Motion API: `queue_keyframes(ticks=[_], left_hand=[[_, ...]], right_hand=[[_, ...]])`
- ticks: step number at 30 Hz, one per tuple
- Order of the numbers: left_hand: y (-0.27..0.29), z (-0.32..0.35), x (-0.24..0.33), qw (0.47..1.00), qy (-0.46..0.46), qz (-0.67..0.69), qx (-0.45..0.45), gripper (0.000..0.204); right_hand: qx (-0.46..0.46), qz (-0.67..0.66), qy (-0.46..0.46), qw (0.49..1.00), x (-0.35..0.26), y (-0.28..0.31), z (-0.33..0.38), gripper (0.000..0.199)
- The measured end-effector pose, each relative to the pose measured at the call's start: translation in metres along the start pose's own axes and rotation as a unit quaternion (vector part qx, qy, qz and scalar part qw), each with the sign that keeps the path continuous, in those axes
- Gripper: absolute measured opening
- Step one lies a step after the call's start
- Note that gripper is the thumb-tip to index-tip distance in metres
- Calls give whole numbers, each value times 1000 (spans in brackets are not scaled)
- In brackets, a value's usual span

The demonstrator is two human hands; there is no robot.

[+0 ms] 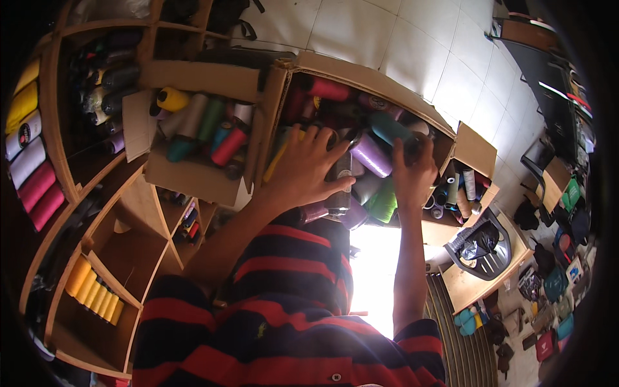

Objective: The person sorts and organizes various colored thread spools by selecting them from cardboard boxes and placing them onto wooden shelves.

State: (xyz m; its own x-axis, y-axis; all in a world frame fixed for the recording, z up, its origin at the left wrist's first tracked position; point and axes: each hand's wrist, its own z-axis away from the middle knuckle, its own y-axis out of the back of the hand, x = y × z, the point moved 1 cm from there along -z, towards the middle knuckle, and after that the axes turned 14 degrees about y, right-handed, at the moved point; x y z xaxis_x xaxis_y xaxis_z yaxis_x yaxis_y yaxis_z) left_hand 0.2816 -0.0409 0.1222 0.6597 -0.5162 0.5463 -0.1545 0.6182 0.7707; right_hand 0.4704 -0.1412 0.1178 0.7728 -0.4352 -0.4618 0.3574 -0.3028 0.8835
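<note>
Cardboard box of thread spools is being sorted: left hand spread flat on a dark spool, right hand gripping a teal spool, which likely needs lifting clear.

White tiled floor, wooden shelves

Dim, shadowy fisheye view with blown-out glare at lower centre, dark bent rim.

Couldn't really see what my right hand grabbed, its fingers were buried among the spools. My left hand covered whatever spools sat under it in the cardboard box.
</note>
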Motion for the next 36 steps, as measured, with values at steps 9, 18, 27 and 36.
queue_keyframes(ticks=[9, 18, 27, 36], left_hand=[[-1, 0, 2, 1000, -1, -15, 12, 59], [-24, -15, -13, 975, 149, 134, 99, 43], [-20, -17, -19, 981, 168, -79, -60, 28], [-30, 4, -5, 989, 57, -131, 22, 29]], right_hand=[[-109, 15, 178, 978, -19, -36, -28, 36], [-176, 58, 203, 961, 5, -74, -35, 33], [-276, 90, 347, 892, -66, -96, -49, 22], [-230, 89, 533, 810, -59, -119, -61, 9]])
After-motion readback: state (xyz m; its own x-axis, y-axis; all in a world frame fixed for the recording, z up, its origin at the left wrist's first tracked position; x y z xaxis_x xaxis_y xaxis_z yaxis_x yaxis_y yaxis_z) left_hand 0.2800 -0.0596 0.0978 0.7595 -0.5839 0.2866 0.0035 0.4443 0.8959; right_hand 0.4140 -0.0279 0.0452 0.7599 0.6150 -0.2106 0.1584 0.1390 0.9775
